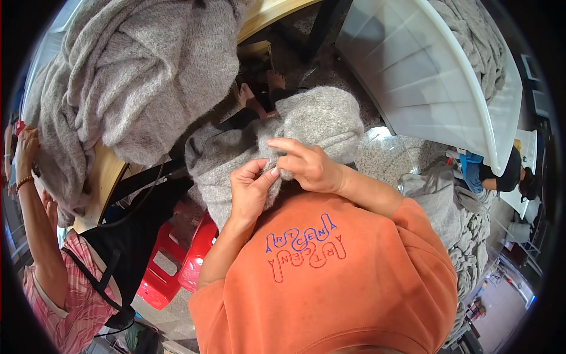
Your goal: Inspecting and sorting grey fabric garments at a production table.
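At the upper right stands a big white translucent bin (418,88), its ribbed wall facing the wearer; grey knit cloth (474,50) lies inside, bunched along the far side of the thick rim. How deep the cloth goes does not show. On the left, a wooden counter (112,171) carries a large heap of grey knit (147,76), folded over itself and hanging past the edge. A pale translucent edge (66,16) peeks out beside that heap, too little of it in view to tell what it belongs to. Below the bin, along the right, a pile of grey knit (469,236) spreads in crumpled folds; whether a container holds it cannot be told. A co-worker in a pink patterned top (73,295) stands at the left, one arm raised to the heap.

In the wearer's lap, against an orange sweatshirt (330,312), rests a grey knit piece (321,115), bunched up in front of both hands. A red plastic stool (159,289) shows just beside the left forearm. The left hand (250,189) pinches the piece narrowly between thumb and forefinger. The right hand (309,168) touches the same spot, forefinger stretched out, other fingers bent; its thumb is hidden, so its grip cannot be told.
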Demonstrator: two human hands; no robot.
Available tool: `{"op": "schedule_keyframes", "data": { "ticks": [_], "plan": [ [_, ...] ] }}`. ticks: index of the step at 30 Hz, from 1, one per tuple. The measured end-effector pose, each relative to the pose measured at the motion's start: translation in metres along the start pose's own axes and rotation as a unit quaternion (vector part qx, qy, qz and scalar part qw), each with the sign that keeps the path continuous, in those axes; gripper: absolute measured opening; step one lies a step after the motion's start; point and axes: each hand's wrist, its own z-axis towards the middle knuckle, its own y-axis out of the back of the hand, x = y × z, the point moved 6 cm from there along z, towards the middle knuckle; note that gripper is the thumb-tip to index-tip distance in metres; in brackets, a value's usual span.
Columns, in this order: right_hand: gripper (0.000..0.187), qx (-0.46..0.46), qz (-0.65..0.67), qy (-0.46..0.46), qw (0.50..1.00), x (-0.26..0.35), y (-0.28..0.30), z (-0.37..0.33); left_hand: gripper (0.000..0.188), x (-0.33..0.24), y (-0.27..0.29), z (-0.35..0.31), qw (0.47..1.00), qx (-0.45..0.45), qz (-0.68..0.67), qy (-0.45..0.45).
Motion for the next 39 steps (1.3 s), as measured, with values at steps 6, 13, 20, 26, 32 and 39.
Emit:
{"op": "schedule_keyframes", "data": {
  "ticks": [6, 13, 20, 26, 32, 39],
  "plan": [
    [0.022, 0.096, 0.166, -0.119, 0.974, -0.017, -0.016, -0.001, 0.008, 0.003, 0.011, -0.001, 0.997, -0.035, 0.045, -0.053],
    [0.018, 0.070, 0.085, -0.145, 0.983, -0.018, -0.014, -0.001, 0.007, -0.009, 0.012, -0.002, 0.965, -0.062, 0.196, -0.162],
    [0.014, 0.131, 0.240, -0.288, 0.918, -0.030, -0.025, -0.012, 0.007, -0.021, 0.005, -0.009, 0.923, -0.066, 0.290, -0.246],
    [0.016, 0.088, 0.280, -0.272, 0.917, -0.029, -0.023, -0.011, 0.008, -0.023, 0.004, -0.011, 0.927, -0.068, 0.268, -0.255],
    [0.012, 0.043, 0.069, -0.232, 0.969, -0.011, -0.015, -0.008, 0.011, -0.035, -0.005, -0.014, 0.861, -0.098, 0.344, -0.362],
    [0.024, 0.048, 0.007, -0.147, 0.988, -0.009, -0.010, -0.003, 0.005, -0.030, 0.007, -0.007, 0.909, -0.128, 0.294, -0.268]
  ]
}}
